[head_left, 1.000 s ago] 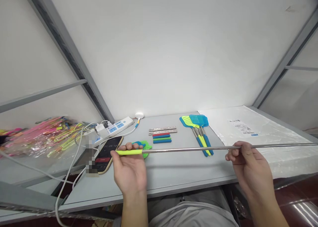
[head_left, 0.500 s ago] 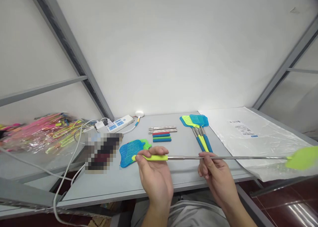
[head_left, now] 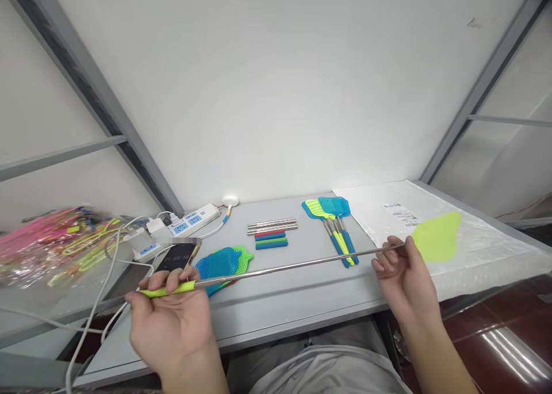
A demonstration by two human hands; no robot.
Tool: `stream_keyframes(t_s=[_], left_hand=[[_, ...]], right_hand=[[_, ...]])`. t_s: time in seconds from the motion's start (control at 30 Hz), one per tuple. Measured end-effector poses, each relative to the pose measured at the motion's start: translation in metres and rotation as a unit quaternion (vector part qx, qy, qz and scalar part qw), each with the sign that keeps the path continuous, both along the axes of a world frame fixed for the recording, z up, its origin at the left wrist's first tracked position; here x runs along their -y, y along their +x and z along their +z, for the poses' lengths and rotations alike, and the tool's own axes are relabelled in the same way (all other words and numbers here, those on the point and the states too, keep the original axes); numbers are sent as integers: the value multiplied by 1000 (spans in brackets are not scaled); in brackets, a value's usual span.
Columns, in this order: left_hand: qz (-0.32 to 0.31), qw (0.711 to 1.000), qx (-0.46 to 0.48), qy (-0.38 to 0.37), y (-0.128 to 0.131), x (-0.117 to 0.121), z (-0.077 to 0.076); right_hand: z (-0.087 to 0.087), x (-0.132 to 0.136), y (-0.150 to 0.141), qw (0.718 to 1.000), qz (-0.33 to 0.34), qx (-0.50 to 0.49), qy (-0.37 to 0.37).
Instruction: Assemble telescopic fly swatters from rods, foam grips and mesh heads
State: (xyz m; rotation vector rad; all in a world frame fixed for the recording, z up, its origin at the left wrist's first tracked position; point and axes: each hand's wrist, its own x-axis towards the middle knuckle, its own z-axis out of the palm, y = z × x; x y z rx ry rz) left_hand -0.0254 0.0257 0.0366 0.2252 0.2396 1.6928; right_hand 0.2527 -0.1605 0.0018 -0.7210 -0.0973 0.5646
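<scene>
A telescopic fly swatter is stretched out across my view, its metal rod extended above the table. Its yellow-green handle lies across the fingers of my left hand, which is closed on it. My right hand pinches the rod's far end, just short of the yellow-green swatter head. Behind the rod, several finished fly swatters with blue and yellow handles lie bunched together. Loose blue and green swatter heads are piled beyond my left hand. Coloured handle sleeves and metal rods lie in the middle.
A white plastic package covers the table's right side. At left are a phone, a power strip with white cables, and a heap of plastic-wrapped colourful items. A white wall stands behind the grey table.
My hands first came closer together as the fly swatter shifted, then moved apart again. My right hand is now near the head, and the handle sits lower and farther left.
</scene>
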Motion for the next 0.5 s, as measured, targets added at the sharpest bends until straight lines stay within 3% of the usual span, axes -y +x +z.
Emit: stream_keyframes(t_s=[0.13, 0.27, 0.4, 0.5], left_hand=[[21, 999, -28, -19, 3, -10, -10], [21, 997, -78, -3, 42, 7, -20], [-36, 995, -92, 5, 87, 49, -22], [-45, 995, -88, 7, 96, 68, -19]], right_hand=[[-6, -5, 1, 997, -73, 11, -13], [-12, -20, -27, 981, -171, 76, -42], [-17, -36, -67, 986, -90, 133, -46], [-19, -40, -84, 988, -45, 142, -39]])
